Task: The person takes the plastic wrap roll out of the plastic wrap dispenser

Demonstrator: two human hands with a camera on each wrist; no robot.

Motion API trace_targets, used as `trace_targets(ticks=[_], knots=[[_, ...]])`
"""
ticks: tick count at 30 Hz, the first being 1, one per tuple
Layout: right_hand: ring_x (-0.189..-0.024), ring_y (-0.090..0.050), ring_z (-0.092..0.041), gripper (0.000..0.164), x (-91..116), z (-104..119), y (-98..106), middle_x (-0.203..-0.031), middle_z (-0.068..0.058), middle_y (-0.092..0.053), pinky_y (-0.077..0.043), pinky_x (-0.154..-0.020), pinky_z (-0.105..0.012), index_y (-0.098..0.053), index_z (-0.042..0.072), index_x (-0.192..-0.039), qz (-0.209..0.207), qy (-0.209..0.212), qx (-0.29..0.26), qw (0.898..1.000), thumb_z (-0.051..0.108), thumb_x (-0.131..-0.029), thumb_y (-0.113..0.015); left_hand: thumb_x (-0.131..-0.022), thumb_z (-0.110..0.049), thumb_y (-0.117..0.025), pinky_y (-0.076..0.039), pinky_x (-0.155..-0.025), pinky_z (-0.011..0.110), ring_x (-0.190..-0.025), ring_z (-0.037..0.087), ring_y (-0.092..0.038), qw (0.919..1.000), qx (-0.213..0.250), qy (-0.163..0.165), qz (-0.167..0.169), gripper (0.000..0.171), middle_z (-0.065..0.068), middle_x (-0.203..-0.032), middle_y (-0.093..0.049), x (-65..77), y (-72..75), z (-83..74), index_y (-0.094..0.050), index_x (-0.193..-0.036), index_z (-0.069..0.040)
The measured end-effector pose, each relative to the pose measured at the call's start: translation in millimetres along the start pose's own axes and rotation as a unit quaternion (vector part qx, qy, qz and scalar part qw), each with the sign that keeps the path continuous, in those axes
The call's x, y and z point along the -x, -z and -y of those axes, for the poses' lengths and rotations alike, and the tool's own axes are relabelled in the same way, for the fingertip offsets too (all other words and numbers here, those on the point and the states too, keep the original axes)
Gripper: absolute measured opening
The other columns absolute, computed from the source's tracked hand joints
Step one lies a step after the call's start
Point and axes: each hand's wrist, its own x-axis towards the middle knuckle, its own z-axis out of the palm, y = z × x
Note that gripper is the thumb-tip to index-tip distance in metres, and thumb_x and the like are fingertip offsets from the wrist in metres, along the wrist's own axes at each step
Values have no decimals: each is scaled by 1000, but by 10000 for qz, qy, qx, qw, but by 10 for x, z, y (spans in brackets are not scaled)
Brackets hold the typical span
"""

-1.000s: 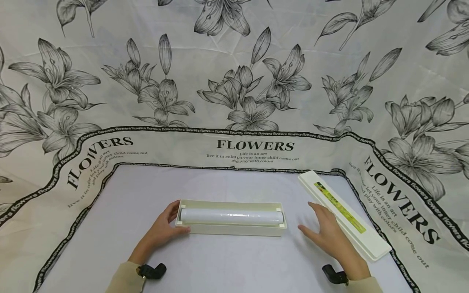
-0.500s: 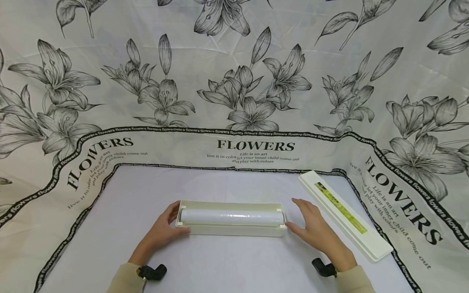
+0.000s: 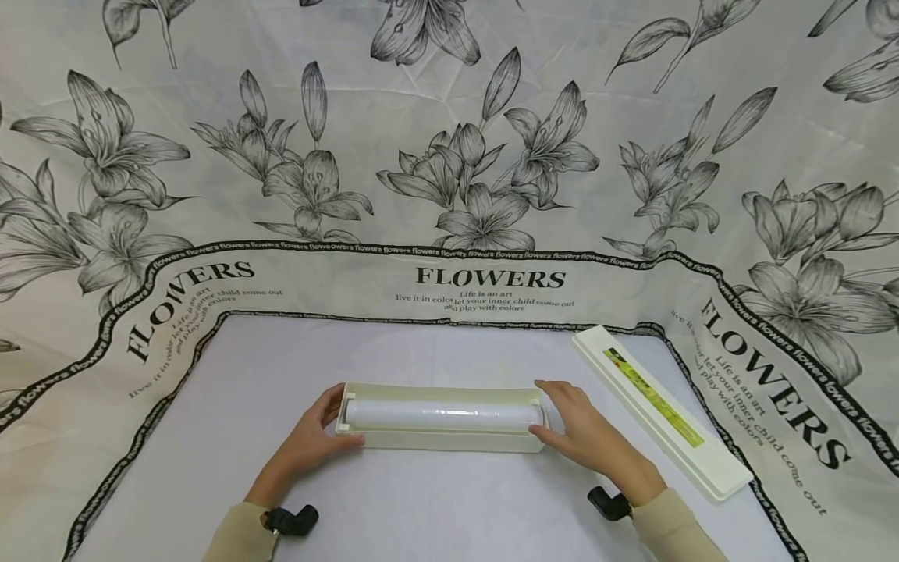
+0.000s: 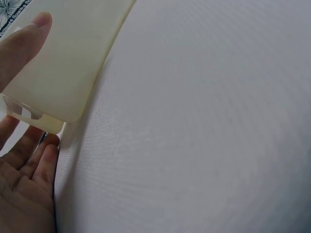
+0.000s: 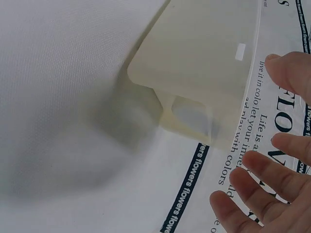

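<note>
A pale cream plastic-wrap dispenser box (image 3: pixel 442 440), lidless, lies crosswise on the white cloth. Inside it rests a roll of clear wrap (image 3: pixel 442 414). My left hand (image 3: pixel 319 433) grips the box's left end, thumb on the front wall and fingers round the end. In the left wrist view, the thumb (image 4: pixel 29 46) lies flat on that wall. At the box's right end is my right hand (image 3: pixel 586 433), its thumb over the front corner and its fingers by the back corner. Its fingers (image 5: pixel 262 172) look spread and nearly straight in the right wrist view, apart from the box.
The long white lid (image 3: pixel 660 414) with a yellow-green label lies slanted to the right, beyond the right hand. A flower-printed cloth (image 3: pixel 492 285) with a black border rises behind and at both sides. Black wrist cameras (image 3: pixel 291 521) sit on both wrists.
My right hand has moved left from beside the lid to the box's right end. The left hand, box and lid have stayed in place.
</note>
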Motion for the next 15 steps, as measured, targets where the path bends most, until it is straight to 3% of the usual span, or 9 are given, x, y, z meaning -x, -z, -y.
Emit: trace_targets(ticks=[5, 15], knots=[[-119, -52, -33, 63, -61, 38, -46, -128, -13, -57, -48, -98, -49, -49, 3, -136, -44, 244, 36, 9997, 31, -86, -73, -68, -38, -88, -35, -111, 53, -136, 31, -43, 10000, -17, -12, -16, 100, 6, -146, -45, -11, 16, 3, -31, -148, -22], [-107, -53, -21, 53, -145, 78, -121, -120, -5, -62, -52, -89, -40, -58, 5, -128, 200, 150, 157, 9996, 29, -84, -76, -67, -38, -88, -35, -112, 52, -136, 31, -44, 10000, -43, 83, -28, 100, 5, -145, -46, -7, -6, 10, -31, -148, -23]])
